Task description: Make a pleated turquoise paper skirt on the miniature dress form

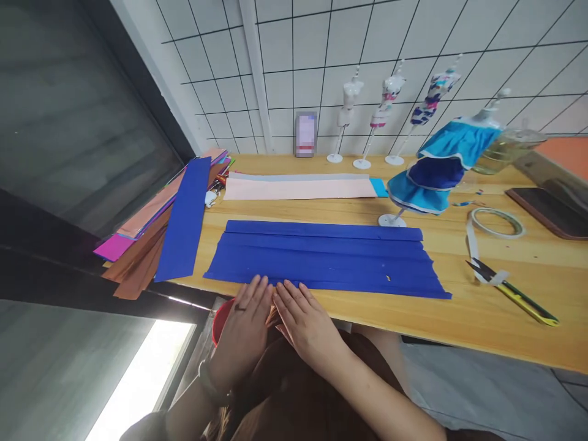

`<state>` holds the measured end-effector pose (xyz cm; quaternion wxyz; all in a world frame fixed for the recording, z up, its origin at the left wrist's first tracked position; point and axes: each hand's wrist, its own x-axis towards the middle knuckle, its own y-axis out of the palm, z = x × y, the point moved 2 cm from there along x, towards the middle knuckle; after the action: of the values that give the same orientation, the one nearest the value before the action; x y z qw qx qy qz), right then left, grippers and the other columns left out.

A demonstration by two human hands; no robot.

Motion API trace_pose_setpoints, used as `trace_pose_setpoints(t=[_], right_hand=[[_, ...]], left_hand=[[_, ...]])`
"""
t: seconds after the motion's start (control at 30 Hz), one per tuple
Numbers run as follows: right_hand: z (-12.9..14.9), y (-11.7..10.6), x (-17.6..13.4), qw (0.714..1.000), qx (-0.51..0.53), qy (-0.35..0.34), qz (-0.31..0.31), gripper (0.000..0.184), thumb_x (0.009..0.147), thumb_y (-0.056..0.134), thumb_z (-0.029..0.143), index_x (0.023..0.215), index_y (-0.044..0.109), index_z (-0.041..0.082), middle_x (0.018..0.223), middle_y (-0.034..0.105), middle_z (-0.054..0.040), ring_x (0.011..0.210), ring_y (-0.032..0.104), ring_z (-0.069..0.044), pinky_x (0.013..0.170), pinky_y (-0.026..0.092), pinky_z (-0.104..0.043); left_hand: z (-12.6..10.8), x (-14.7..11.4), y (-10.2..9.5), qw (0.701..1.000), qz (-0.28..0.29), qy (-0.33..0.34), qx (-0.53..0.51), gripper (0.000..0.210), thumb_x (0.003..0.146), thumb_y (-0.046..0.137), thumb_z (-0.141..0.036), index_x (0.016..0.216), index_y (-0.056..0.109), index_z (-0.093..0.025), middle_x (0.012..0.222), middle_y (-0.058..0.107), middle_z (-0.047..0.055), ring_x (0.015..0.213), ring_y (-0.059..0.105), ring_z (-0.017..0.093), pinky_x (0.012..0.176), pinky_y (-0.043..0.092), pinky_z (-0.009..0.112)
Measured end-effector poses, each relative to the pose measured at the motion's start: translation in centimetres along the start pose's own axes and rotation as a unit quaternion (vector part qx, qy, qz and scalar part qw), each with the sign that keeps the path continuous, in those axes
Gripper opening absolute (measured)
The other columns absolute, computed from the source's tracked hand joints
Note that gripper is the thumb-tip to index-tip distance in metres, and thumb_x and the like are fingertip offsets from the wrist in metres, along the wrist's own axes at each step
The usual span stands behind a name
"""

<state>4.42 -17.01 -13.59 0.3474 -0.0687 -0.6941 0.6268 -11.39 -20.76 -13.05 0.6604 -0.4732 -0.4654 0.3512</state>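
Observation:
A wide blue sheet point(321, 260) with lengthwise pleats lies across the table in front of me; it looks like crepe paper. My left hand point(245, 318) rests at its near edge, fingers stretched out flat and close together, with a ring and a bracelet on that arm. Beside it, my right hand point(305, 318) lies flat too, fingertips on the same near edge. The two hands almost meet at the fingertips. Neither holds anything that I can see. A small yellowish mark shows on the sheet's right part.
Folded coloured sheets point(151, 226) pile up at the left edge. A pale pink strip point(298, 187) lies behind. Mini dress forms point(351, 101), one in a blue dress point(436, 171), stand at the back. A tape roll point(498, 222), a yellow cutter point(528, 303) and a phone point(305, 135) are around.

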Motion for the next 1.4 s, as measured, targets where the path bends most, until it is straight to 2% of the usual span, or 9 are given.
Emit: trace_pose_setpoints(t=[0.1, 0.27, 0.47, 0.67, 0.93, 1.03, 1.13, 1.23, 1.4], right_hand=[[-0.1, -0.2, -0.2, 1.000, 0.000, 0.001, -0.005, 0.047, 0.093, 0.047, 0.034, 0.134, 0.048, 0.011, 0.140, 0.049, -0.0108, 0.132, 0.040, -0.025, 0.109, 0.034, -0.044], [-1.4, -1.1, -1.7, 0.999, -0.010, 0.040, -0.021, 0.044, 0.094, 0.046, 0.033, 0.131, 0.051, 0.011, 0.138, 0.052, -0.0111, 0.131, 0.041, -0.027, 0.109, 0.032, -0.048], [-4.9, -3.1, -6.3, 0.993, -0.061, 0.094, -0.025, 0.042, 0.094, 0.047, 0.026, 0.131, 0.050, 0.008, 0.134, 0.055, -0.0142, 0.127, 0.047, -0.028, 0.108, 0.032, -0.051], [-8.1, -4.1, -11.4, 0.986, -0.113, 0.118, -0.017, 0.047, 0.093, 0.049, 0.029, 0.136, 0.044, 0.011, 0.135, 0.054, -0.0159, 0.127, 0.046, -0.031, 0.107, 0.028, -0.057], [-10.1, -6.0, -14.5, 0.970, -0.157, 0.181, -0.028, 0.053, 0.092, 0.047, 0.037, 0.137, 0.041, 0.010, 0.130, 0.058, -0.0186, 0.127, 0.045, -0.035, 0.106, 0.026, -0.059], [-11.3, -6.6, -15.5, 0.969, -0.136, 0.206, -0.024, 0.054, 0.092, 0.045, 0.040, 0.137, 0.041, 0.011, 0.130, 0.057, -0.0183, 0.126, 0.046, -0.035, 0.105, 0.027, -0.061], [-13.6, -7.2, -16.8, 0.963, -0.065, 0.258, -0.050, 0.049, 0.093, 0.042, 0.040, 0.133, 0.045, 0.013, 0.130, 0.057, -0.0173, 0.124, 0.048, -0.033, 0.101, 0.035, -0.057], [-15.9, -7.8, -17.7, 0.942, 0.011, 0.322, -0.098, 0.042, 0.091, 0.046, 0.039, 0.125, 0.054, 0.016, 0.122, 0.062, -0.0155, 0.116, 0.055, -0.030, 0.094, 0.044, -0.050], [-17.7, -8.1, -17.6, 0.917, 0.038, 0.375, -0.131, 0.036, 0.090, 0.047, 0.041, 0.115, 0.062, 0.019, 0.108, 0.068, -0.0119, 0.101, 0.062, -0.027, 0.086, 0.049, -0.046]], left_hand=[[-1.0, 0.5, 0.9, 1.000, -0.013, 0.010, 0.003, 0.048, 0.084, 0.035, -0.007, 0.131, 0.049, -0.006, 0.139, 0.050, 0.014, 0.133, 0.040, 0.027, 0.109, 0.035, 0.045], [-0.5, 0.5, 1.2, 0.999, -0.030, 0.015, 0.027, 0.044, 0.087, 0.036, -0.006, 0.128, 0.051, -0.006, 0.137, 0.051, 0.014, 0.131, 0.043, 0.027, 0.108, 0.037, 0.044], [-0.5, 0.5, 1.3, 0.999, -0.032, 0.016, 0.024, 0.043, 0.088, 0.038, -0.008, 0.129, 0.052, -0.006, 0.138, 0.050, 0.014, 0.133, 0.040, 0.028, 0.109, 0.035, 0.045], [-0.3, 0.5, 1.2, 0.999, -0.021, 0.022, 0.023, 0.044, 0.088, 0.037, -0.008, 0.129, 0.052, -0.006, 0.138, 0.050, 0.014, 0.131, 0.041, 0.029, 0.109, 0.035, 0.046], [-0.1, 0.9, 0.9, 0.999, -0.031, 0.034, 0.011, 0.043, 0.088, 0.038, -0.008, 0.128, 0.053, -0.008, 0.136, 0.052, 0.014, 0.132, 0.041, 0.029, 0.111, 0.032, 0.047], [0.0, 1.0, 0.9, 0.998, -0.042, 0.038, 0.008, 0.042, 0.088, 0.038, -0.008, 0.127, 0.054, -0.008, 0.134, 0.054, 0.014, 0.130, 0.044, 0.029, 0.111, 0.031, 0.048], [0.2, 0.9, 1.0, 0.998, -0.043, 0.047, 0.014, 0.043, 0.087, 0.039, -0.008, 0.128, 0.053, -0.009, 0.135, 0.054, 0.014, 0.130, 0.044, 0.029, 0.111, 0.031, 0.048], [0.6, 0.8, 1.4, 0.997, -0.042, 0.062, 0.019, 0.046, 0.085, 0.042, -0.009, 0.131, 0.050, -0.011, 0.137, 0.052, 0.013, 0.130, 0.043, 0.028, 0.111, 0.031, 0.048], [1.3, 0.8, 1.9, 0.995, -0.063, 0.077, 0.028, 0.048, 0.082, 0.041, -0.007, 0.129, 0.052, -0.012, 0.133, 0.055, 0.013, 0.128, 0.046, 0.028, 0.110, 0.031, 0.048]])
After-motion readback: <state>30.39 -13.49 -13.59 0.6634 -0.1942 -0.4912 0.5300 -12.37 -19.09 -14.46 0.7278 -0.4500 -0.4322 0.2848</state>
